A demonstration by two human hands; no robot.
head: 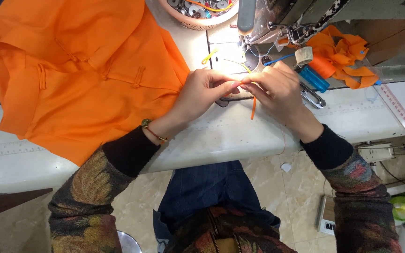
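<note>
My left hand (202,91) and my right hand (277,89) meet fingertip to fingertip over the white sewing table (221,136). Between them they pinch a thin orange cord (253,107), whose loose end hangs down below my right fingers. A large orange garment (71,70) with knotted cord fastenings lies spread to the left, touching my left hand. The sewing machine (282,18) stands just beyond my hands.
A pink basket (198,11) of bobbins sits at the top. A blue lighter (314,78), a thread spool (303,55), orange fabric scraps (348,56) and metal scissors (311,96) lie right of the machine. A ruler (397,108) rests at the far right.
</note>
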